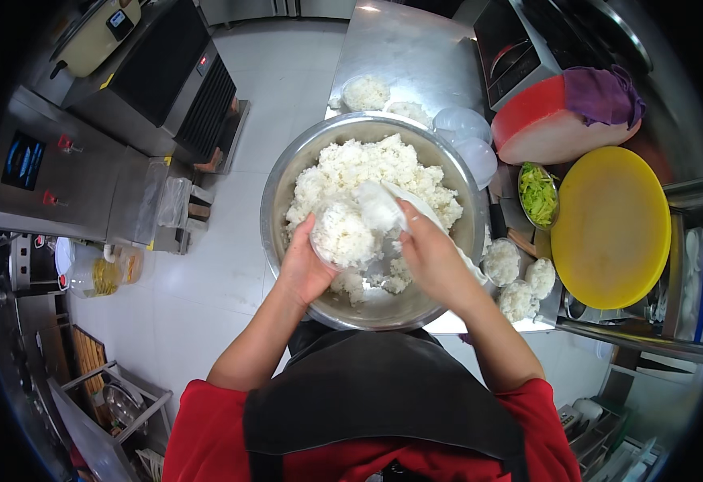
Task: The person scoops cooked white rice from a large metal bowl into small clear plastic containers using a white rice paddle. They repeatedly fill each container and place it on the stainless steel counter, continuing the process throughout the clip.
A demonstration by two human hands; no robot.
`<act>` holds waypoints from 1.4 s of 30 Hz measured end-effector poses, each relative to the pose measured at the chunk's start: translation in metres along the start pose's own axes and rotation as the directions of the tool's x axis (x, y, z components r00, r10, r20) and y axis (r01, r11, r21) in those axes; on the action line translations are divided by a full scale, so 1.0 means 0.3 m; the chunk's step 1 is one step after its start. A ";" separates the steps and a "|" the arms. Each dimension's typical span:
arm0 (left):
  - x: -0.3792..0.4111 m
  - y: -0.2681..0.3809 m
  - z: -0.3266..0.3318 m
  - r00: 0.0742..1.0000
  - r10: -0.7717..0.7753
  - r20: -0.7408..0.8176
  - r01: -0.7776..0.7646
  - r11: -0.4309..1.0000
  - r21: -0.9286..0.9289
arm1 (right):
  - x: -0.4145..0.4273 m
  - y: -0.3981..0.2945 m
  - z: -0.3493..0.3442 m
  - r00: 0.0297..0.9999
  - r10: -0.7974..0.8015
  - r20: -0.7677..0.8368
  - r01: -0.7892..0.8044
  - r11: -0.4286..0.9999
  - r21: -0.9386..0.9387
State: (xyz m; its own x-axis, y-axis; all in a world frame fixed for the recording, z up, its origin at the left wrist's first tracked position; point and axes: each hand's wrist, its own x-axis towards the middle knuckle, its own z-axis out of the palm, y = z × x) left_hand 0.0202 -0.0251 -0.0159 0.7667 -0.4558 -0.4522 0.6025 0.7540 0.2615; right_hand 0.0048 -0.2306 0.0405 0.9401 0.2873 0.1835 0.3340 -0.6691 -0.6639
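Note:
A large stainless steel bowl of cooked white rice stands before me. Over its near left part, my left hand holds a clear round container filled with rice. My right hand grips a white rice paddle or scoop; its head, partly covered by rice, is beside the container's upper right edge. The exact shape of this tool is hard to tell. Several rice-filled containers, one of them a round one, stand right of the bowl. Another rice portion sits beyond the bowl's far rim.
Clear empty plastic bowls are at the bowl's far right. Further right are a small bowl of chopped greens, a knife with a black handle, a yellow round cutting board, and a red-and-white round block with a purple cloth.

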 end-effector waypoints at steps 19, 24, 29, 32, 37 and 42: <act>0.027 -0.060 0.007 0.998 -0.019 -0.059 0.021 0.999 0.025 | -0.066 -0.100 -0.045 0.996 -0.041 0.079 0.068 0.922 -0.380; 0.017 -0.072 -0.001 0.998 -0.031 -0.056 0.034 0.998 0.057 | -0.065 -0.044 0.011 0.981 0.045 0.190 0.041 0.906 -0.422; -0.001 -0.069 -0.010 0.998 -0.034 -0.051 0.038 0.997 0.066 | -0.059 -0.033 -0.042 0.984 0.058 0.169 -0.017 0.972 -0.235; -0.001 -0.061 -0.004 0.999 -0.029 -0.036 0.032 0.996 0.088 | -0.033 -0.049 -0.083 0.995 0.066 0.071 -0.053 0.984 -0.167; 0.018 -0.070 -0.036 0.998 -0.056 0.010 0.054 0.989 0.135 | -0.062 -0.047 -0.035 0.977 0.020 0.213 0.064 0.924 -0.378; 0.021 -0.068 0.004 0.999 -0.035 -0.028 0.037 0.997 0.064 | -0.082 -0.050 -0.065 0.995 0.054 0.080 -0.027 0.950 -0.310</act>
State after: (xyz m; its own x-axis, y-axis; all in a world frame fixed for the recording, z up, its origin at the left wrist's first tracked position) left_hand 0.0130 -0.0439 -0.0229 0.7382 -0.4686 -0.4852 0.6435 0.7050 0.2981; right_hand -0.0218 -0.2409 0.0599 0.9484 0.3044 0.0886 0.3132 -0.8563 -0.4107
